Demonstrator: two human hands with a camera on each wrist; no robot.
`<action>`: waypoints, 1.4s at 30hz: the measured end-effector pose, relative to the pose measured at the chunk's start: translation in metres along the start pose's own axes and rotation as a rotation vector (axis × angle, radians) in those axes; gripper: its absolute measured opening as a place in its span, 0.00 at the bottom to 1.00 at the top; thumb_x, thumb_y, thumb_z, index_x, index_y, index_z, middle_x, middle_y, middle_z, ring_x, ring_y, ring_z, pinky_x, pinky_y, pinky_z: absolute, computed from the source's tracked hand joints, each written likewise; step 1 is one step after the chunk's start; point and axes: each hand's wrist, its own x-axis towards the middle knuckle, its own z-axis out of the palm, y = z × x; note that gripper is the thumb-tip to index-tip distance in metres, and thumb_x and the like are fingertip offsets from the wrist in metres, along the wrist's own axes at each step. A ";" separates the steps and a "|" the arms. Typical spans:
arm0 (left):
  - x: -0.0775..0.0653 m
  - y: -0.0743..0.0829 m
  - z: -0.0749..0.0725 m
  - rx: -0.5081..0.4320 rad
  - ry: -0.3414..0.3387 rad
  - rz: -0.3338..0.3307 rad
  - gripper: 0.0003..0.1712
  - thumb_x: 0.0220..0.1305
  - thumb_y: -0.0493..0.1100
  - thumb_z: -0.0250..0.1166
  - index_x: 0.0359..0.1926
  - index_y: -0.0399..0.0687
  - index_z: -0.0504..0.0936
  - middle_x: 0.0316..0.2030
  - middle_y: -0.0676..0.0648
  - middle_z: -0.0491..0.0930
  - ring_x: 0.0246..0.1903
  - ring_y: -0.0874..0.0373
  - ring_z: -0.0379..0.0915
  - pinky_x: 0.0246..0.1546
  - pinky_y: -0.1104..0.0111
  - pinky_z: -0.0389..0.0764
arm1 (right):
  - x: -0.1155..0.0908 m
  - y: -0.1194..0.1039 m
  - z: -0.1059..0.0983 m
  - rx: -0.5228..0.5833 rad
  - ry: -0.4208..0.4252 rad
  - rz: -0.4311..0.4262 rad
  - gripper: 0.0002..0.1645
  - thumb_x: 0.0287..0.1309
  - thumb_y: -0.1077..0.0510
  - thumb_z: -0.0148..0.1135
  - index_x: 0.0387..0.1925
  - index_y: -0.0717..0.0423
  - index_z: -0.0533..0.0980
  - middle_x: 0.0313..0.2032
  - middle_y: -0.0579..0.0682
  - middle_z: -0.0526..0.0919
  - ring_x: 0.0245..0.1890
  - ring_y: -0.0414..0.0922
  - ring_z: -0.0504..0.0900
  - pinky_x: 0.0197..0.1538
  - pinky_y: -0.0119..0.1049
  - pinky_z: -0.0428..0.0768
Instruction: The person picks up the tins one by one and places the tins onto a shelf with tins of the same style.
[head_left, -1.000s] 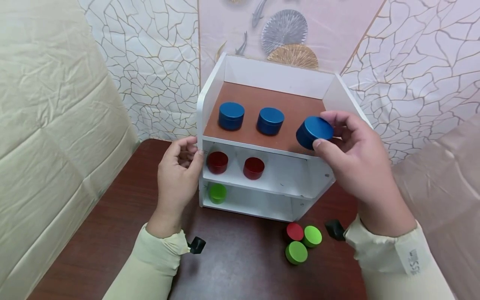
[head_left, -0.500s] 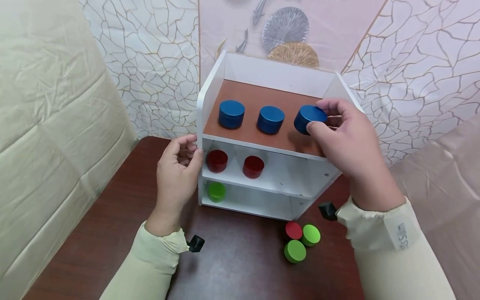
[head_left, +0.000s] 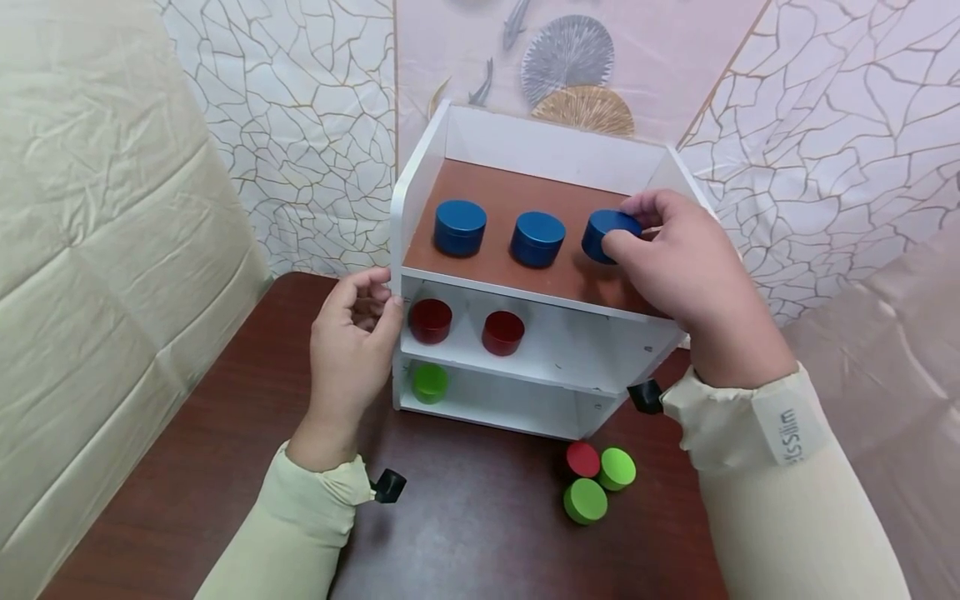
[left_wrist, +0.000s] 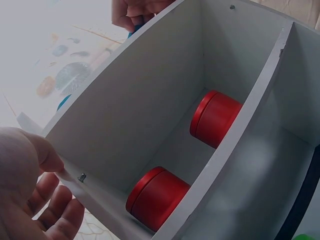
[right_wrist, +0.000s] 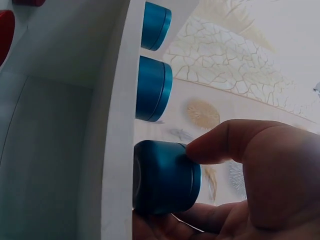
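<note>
My right hand (head_left: 678, 254) pinches a round blue tin (head_left: 600, 236) between thumb and fingers at the right of the shelf unit's brown top. The tin tilts slightly; whether its base touches the top I cannot tell. Two more blue tins (head_left: 460, 227) (head_left: 537, 238) stand to its left in a row. With thumb and curled fingers, my left hand (head_left: 350, 346) holds the front left edge of the white shelf unit (head_left: 491, 289). Two red tins (left_wrist: 157, 198) (left_wrist: 215, 118) stand on the middle shelf. A green tin (head_left: 430, 383) sits at the left of the bottom shelf.
On the dark wooden table (head_left: 465, 517), in front of the unit's right corner, a red tin (head_left: 582, 459) and two green tins (head_left: 617, 468) (head_left: 586, 501) stand close together. Raised side and back panels (head_left: 555, 148) border the unit's top. Patterned cloth (head_left: 307, 125) hangs behind.
My right hand has carried the blue tin back and slightly left, from over the top's front edge to in line with the other two. My left hand stays at the unit's side.
</note>
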 end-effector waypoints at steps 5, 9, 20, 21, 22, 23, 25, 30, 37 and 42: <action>0.001 0.000 0.000 0.003 -0.004 0.005 0.17 0.76 0.40 0.72 0.63 0.50 0.88 0.47 0.48 0.84 0.44 0.59 0.81 0.43 0.74 0.82 | 0.002 0.002 0.002 -0.028 -0.009 -0.006 0.35 0.77 0.44 0.56 0.77 0.56 0.70 0.70 0.60 0.79 0.63 0.58 0.76 0.56 0.47 0.80; 0.001 0.000 0.000 0.001 -0.003 0.006 0.17 0.76 0.39 0.72 0.62 0.50 0.88 0.47 0.48 0.84 0.44 0.59 0.81 0.43 0.75 0.82 | 0.003 0.003 0.004 -0.040 -0.016 -0.014 0.34 0.76 0.46 0.56 0.76 0.57 0.71 0.67 0.61 0.81 0.60 0.58 0.77 0.56 0.47 0.80; 0.002 0.001 0.001 0.003 -0.004 0.003 0.17 0.76 0.40 0.72 0.62 0.49 0.88 0.47 0.48 0.85 0.44 0.60 0.81 0.44 0.75 0.83 | 0.004 0.006 0.005 -0.094 -0.030 -0.025 0.31 0.75 0.46 0.57 0.72 0.57 0.74 0.59 0.62 0.84 0.55 0.58 0.79 0.49 0.45 0.78; 0.002 0.001 0.001 0.005 -0.003 0.003 0.17 0.76 0.40 0.72 0.62 0.49 0.88 0.47 0.48 0.85 0.44 0.60 0.81 0.44 0.75 0.83 | 0.004 0.006 0.004 -0.095 -0.032 -0.024 0.31 0.75 0.46 0.57 0.72 0.57 0.74 0.59 0.62 0.84 0.55 0.58 0.79 0.49 0.45 0.78; 0.002 0.001 0.001 0.006 -0.003 0.003 0.17 0.76 0.40 0.72 0.62 0.50 0.88 0.47 0.48 0.85 0.44 0.60 0.81 0.44 0.75 0.83 | 0.004 0.006 0.005 -0.098 -0.034 -0.024 0.31 0.75 0.46 0.57 0.72 0.57 0.74 0.59 0.62 0.85 0.55 0.58 0.79 0.49 0.45 0.78; 0.002 0.001 0.001 0.007 -0.003 0.003 0.17 0.76 0.40 0.72 0.62 0.50 0.88 0.47 0.48 0.85 0.44 0.60 0.81 0.44 0.75 0.83 | 0.004 0.006 0.005 -0.100 -0.036 -0.023 0.31 0.75 0.46 0.57 0.72 0.57 0.74 0.59 0.62 0.85 0.55 0.58 0.79 0.50 0.45 0.78; 0.002 0.001 0.000 0.010 -0.002 0.003 0.17 0.76 0.40 0.72 0.62 0.50 0.88 0.47 0.48 0.85 0.44 0.60 0.81 0.44 0.75 0.82 | 0.004 0.005 0.005 -0.101 -0.040 -0.023 0.32 0.75 0.46 0.57 0.72 0.57 0.74 0.60 0.62 0.85 0.56 0.58 0.79 0.51 0.45 0.78; 0.001 0.001 0.000 0.002 0.002 0.000 0.17 0.76 0.39 0.72 0.62 0.49 0.88 0.47 0.47 0.84 0.44 0.59 0.81 0.43 0.75 0.82 | 0.004 0.004 0.005 -0.113 -0.048 -0.009 0.34 0.75 0.46 0.57 0.74 0.57 0.72 0.61 0.63 0.84 0.57 0.60 0.80 0.53 0.49 0.82; 0.000 0.001 0.000 -0.004 0.003 0.001 0.17 0.75 0.39 0.72 0.62 0.48 0.88 0.47 0.47 0.84 0.44 0.58 0.81 0.43 0.75 0.82 | 0.003 0.003 0.006 -0.128 -0.062 -0.014 0.35 0.75 0.47 0.57 0.76 0.58 0.70 0.62 0.64 0.83 0.58 0.62 0.81 0.58 0.56 0.84; -0.001 0.002 -0.001 0.001 -0.002 -0.003 0.17 0.76 0.40 0.72 0.63 0.49 0.88 0.47 0.47 0.84 0.44 0.59 0.81 0.43 0.75 0.82 | 0.001 0.004 0.004 -0.138 -0.066 -0.022 0.39 0.73 0.47 0.57 0.79 0.58 0.67 0.64 0.64 0.83 0.60 0.61 0.80 0.60 0.57 0.83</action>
